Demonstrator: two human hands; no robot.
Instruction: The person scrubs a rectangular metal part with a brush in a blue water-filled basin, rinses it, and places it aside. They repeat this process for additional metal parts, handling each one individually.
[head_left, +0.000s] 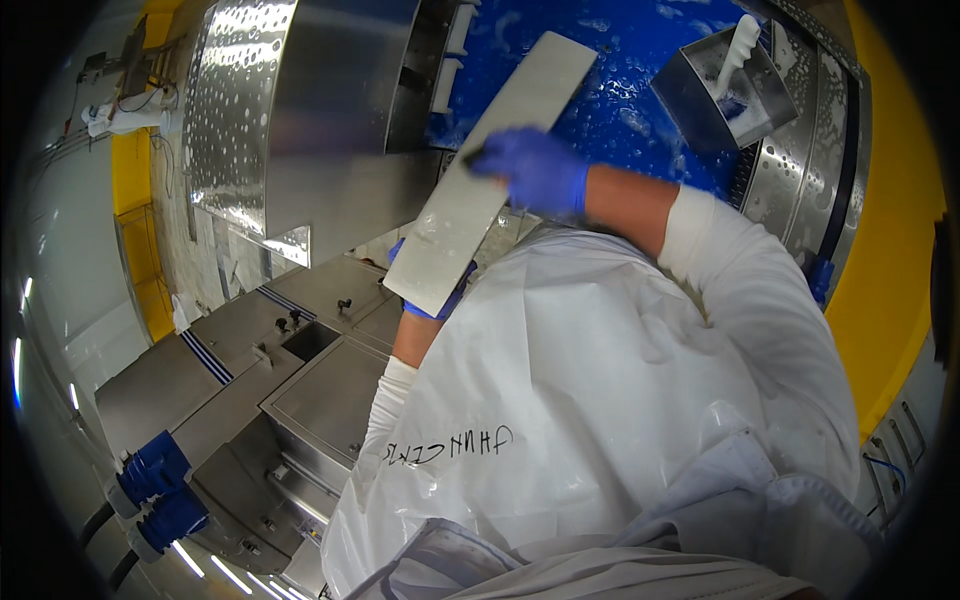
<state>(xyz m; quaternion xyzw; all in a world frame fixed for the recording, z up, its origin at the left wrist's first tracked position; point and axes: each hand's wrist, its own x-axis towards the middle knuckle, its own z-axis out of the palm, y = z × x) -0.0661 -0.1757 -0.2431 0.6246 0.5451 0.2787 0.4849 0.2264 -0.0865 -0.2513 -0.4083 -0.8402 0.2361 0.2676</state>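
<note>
A long, flat white board [450,225] slants across the middle, its far end over a wet blue surface [610,120]. My left hand [455,297], in a blue glove, grips the near end from below; the board covers most of that hand. Fingers of the left hand show at both edges. My right hand [545,172], also gloved in blue and slightly blurred, is closed on a small dark pad [478,158] against the board's upper face. How the pad looks in full is hidden by the glove.
Foam lies on the blue surface. To the right, a metal box [690,100] holds a white-handled tool [740,50]. A large steel housing [335,110] stands at the left, above steel cabinets [325,385]. Blue plugs [155,470] with cables are at lower left.
</note>
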